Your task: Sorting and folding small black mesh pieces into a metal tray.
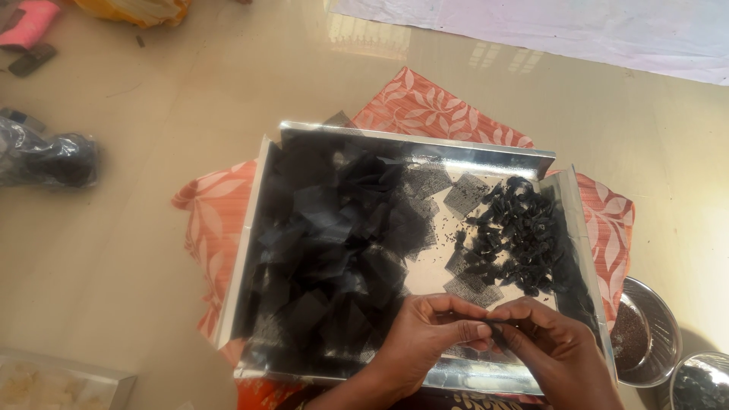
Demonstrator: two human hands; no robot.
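Both our hands sit at the near edge of the steel tray [414,148], meeting over a small piece of black net [497,326]. Left hand [425,334] pinches it between thumb and fingers; right hand [550,349] is closed on the other end, fingers curled narrow. Looks like the piece is being twisted or rolled between the fingertips, though the exact fold is too small to tell. In the tray: big loose heap of black net squares [326,243] on the left, a few flat squares [467,193] spread on bare metal in the middle, and a pile of small rolled black bits [520,235] on the right. Tiny dark seeds or beads are scattered on the tray bottom. Tray rests on an orange leaf-print cloth [433,106] on the floor [137,250]. Two steel bowls [645,330] sit at the right, one with dark grains. Judgement: we are mid-way through shaping one piece, with most of the heap still flat. Next move likely calls for a firm pinch to keep the twist tight, then a short reach right to the rolled pile.
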